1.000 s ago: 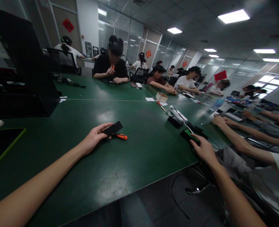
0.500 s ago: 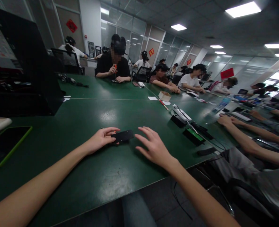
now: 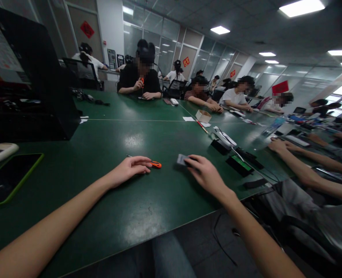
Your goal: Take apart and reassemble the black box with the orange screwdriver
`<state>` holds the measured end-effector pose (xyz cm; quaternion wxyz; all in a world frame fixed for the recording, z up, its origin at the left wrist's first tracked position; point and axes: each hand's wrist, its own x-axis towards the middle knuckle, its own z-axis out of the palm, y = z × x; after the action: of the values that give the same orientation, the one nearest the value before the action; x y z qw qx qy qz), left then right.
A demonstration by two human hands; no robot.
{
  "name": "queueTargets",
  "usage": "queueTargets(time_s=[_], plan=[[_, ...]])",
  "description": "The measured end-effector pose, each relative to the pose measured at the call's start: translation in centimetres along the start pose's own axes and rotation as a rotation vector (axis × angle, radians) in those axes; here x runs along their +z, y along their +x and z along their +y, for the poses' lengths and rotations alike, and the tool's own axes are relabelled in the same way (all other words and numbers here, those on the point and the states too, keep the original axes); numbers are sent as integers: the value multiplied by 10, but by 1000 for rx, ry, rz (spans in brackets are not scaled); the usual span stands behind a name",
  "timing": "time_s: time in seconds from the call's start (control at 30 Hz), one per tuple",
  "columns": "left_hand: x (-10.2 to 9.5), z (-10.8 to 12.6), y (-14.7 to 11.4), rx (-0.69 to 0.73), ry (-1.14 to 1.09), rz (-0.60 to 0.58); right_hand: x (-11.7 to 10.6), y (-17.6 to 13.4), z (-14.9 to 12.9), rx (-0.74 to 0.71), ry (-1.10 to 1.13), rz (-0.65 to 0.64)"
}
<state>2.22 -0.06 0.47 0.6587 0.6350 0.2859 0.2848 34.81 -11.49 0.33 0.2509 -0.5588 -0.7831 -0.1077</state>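
The left hand [image 3: 132,169], fingers loosely bent, lay over an orange-and-black-handled screwdriver [image 3: 156,165]; whether it gripped was unclear. Rightward, over the glossy dark-green tabletop [image 3: 148,216], a blurred, flat, grey rectangular piece [image 3: 181,159] was pinched in the right hand [image 3: 206,173].

A small, flat, rectangular grey piece [image 3: 182,159], blurred, juts leftward from the fingertips of the right hand [image 3: 207,175]. A slim screwdriver with an orange-and-black handle [image 3: 156,165] lies partly hidden behind the left hand [image 3: 127,170], handle end pointing right, thin metal tip left.
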Motion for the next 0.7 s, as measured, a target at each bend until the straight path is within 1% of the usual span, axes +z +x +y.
queueTargets(time_s=[0.07, 0.17, 0.23, 0.3, 0.37, 0.43, 0.53, 0.7], plan=[[0, 0, 0, 7, 36, -9, -23, -22, 51, 170, -105, 59], [0, 0, 1, 26, 42, -17, -54, -58, 125, 385, -280, 147], [1, -1, 1, 33, 32, -13, -69, -79, 162, 489, -349, 166], [1, -1, 1, 36, 33, -15, -76, -95, 187, 531, -347, 158], [2, 0, 1, 35, 44, -16, -76, -103, 200, 543, -323, 127], [2, 1, 1, 33, 54, -18, -72, -106, 206, 555, -301, 84], [1, 2, 1, 30, 57, -22, -65, -105, 207, 578, -284, 36], [-1, 1, 1, -11, 85, -46, -62, -103, 208, 602, -285, 16]])
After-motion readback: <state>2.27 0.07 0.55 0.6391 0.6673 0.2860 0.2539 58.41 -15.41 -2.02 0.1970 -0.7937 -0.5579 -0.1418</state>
